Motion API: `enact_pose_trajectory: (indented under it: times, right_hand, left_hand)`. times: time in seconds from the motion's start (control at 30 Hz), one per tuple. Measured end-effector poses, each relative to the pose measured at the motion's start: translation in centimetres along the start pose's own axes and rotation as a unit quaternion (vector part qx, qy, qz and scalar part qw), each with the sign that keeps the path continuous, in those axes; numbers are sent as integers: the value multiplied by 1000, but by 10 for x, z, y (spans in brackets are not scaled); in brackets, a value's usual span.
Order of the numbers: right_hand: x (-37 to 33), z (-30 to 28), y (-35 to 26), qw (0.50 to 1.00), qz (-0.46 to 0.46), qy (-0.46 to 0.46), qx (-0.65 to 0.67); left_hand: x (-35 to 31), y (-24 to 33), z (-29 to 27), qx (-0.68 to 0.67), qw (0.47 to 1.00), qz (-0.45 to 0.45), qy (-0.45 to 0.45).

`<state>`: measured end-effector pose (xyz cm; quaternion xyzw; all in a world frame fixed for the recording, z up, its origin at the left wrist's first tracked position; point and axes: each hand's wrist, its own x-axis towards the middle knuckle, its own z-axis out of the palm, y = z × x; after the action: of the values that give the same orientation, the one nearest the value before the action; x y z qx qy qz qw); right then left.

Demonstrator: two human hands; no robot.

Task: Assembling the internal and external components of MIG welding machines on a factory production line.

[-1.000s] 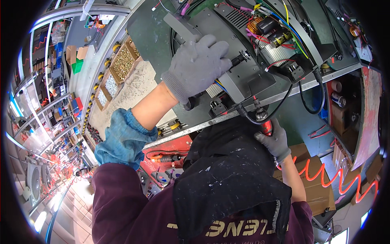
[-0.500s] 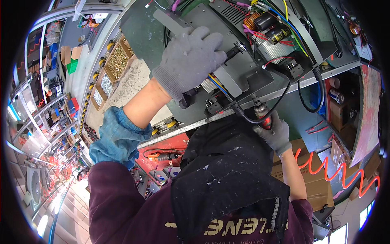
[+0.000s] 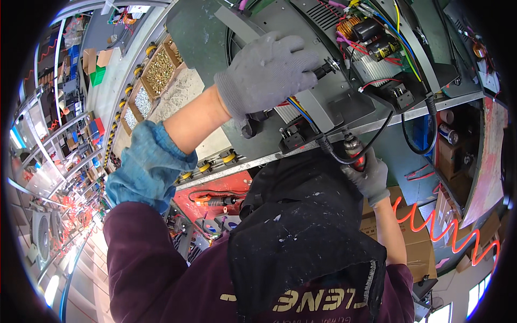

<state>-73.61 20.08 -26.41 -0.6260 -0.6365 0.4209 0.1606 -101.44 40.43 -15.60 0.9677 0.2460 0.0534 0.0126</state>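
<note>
My left hand (image 3: 269,72), in a grey work glove, lies over a dark metal equipment casing (image 3: 344,110) on the bench. Its fingers are curled, and a black cylindrical part (image 3: 327,69) with a metal end sticks out beside them; most of the grip is hidden. Under the wrist shows another black piece (image 3: 249,129), with coloured wires near the fingers. At the bench's near edge my gloved right hand (image 3: 371,177) is closed around an air screwdriver (image 3: 354,149), its metal nose pointing up toward the casing. A black cable (image 3: 371,145) loops across in front of it.
Another opened unit with a copper coil (image 3: 350,26) and capacitors stands to the right. Left lie trays of brass screws (image 3: 161,72) and silver screws (image 3: 142,102). An orange power tool (image 3: 212,201) rests on a red shelf below; a red coiled hose (image 3: 431,229) hangs at right.
The view has shifted slightly, so the bench, casing and hands sit a little farther right. Both hands keep nearly the same positions on the casing and the screwdriver.
</note>
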Motion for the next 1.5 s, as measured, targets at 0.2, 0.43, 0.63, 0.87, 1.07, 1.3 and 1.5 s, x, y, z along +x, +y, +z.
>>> enact_pose_trajectory:
  times: [0.2, 0.43, 0.63, 0.87, 1.07, 1.3, 1.5]
  right_hand:
    - [4, -9, 5, 999, 1, -34, -9]
    - [2, -1, 8, 996, -5, -27, -89]
    - [1, -1, 6, 992, -23, -2, -125]
    - [-5, -6, -1, 990, -21, 26, -138]
    - [-49, -44, -15, 999, -7, -26, -40]
    - [-86, -77, -74, 986, 3, -108, 131]
    - [-84, -65, -116, 972, -71, -37, 221]
  left_hand:
    - [-5, -1, -1, -6, 1000, 29, 4]
    - [-4, 1, 4, -20, 1000, 17, 6]
    - [1, 2, 6, -20, 999, 19, 24]
    - [4, 11, -3, 11, 1000, 1, 10]
    - [-36, 4, -43, -440, 813, -380, 23]
    - [-68, 74, -42, -806, 481, -317, 135]
    - [-55, 123, -34, -862, 364, -336, 111]
